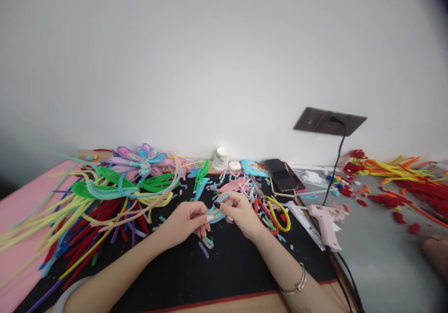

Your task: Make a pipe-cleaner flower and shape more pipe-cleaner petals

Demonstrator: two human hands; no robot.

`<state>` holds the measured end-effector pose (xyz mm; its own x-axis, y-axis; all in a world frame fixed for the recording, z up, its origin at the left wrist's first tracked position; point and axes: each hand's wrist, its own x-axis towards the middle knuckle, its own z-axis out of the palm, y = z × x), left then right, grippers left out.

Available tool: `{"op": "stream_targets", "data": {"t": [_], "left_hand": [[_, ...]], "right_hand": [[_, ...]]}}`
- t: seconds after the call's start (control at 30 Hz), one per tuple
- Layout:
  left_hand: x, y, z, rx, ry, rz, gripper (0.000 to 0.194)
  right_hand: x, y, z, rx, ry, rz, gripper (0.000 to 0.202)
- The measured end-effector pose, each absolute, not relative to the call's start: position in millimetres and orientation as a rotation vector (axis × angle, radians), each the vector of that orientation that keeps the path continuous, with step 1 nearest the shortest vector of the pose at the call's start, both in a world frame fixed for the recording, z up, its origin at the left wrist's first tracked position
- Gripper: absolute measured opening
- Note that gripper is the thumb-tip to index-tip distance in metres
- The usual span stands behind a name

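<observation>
Pale wall (217, 70) is rising behind the black mat (196, 275), over which I am holding light-blue fuzzy stems (219, 218), my left hand (187, 219) and right hand (244, 216) both pinching them. I seem to be shaping or lining them up; shifting one pinch would call for steadying the other. Their long axis is running crosswise between my hands, slanting up towards the right.

Plain pale wall (210, 70) fills most of the view, kinda dim toward the left edge. Dark outlet plate (315, 121) sits on it at right, black cord (338, 156) plugged in. Surface (199, 307) below is light wood, with a grey tabletop (388, 261) beside it.
</observation>
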<state>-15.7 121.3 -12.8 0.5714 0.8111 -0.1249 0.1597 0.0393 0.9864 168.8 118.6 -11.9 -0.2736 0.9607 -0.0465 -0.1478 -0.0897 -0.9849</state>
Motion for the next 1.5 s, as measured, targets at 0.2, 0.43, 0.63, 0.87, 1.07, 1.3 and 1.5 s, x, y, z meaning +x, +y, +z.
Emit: {"op": "stream_targets", "data": {"t": [0.2, 0.43, 0.63, 0.87, 1.07, 1.3, 1.5], "left_hand": [[-17, 121, -13, 1.473, 0.901, 0.656, 0.022], [-17, 123, -15, 1.421, 0.905, 0.732, 0.022], [-18, 122, -13, 1.564, 0.934, 0.683, 0.023], [-17, 116, -10, 1.796, 0.844, 0.534, 0.03], [-17, 114, -12, 1.794, 0.837, 0.453, 0.036], [-18, 118, -13, 1.994, 0.879, 0.488, 0.035], [-17, 114, -9, 1.855, 0.881, 0.458, 0.037]], "right_hand": [[166, 118, -12, -0.966, -1.135, 1.557, 0.02], [163, 120, -17, -0.953, -1.033, 1.52, 0.02], [169, 122, -16, -1.046, -1.236, 1.381, 0.014], [165, 113, -5, -1.019, -1.532, 1.323, 0.009], [162, 112, -7, -1.027, -1.545, 1.363, 0.01], [161, 115, -10, -1.059, -1.426, 1.464, 0.017], [158, 107, -2, -1.038, -1.515, 1.395, 0.012]]}}
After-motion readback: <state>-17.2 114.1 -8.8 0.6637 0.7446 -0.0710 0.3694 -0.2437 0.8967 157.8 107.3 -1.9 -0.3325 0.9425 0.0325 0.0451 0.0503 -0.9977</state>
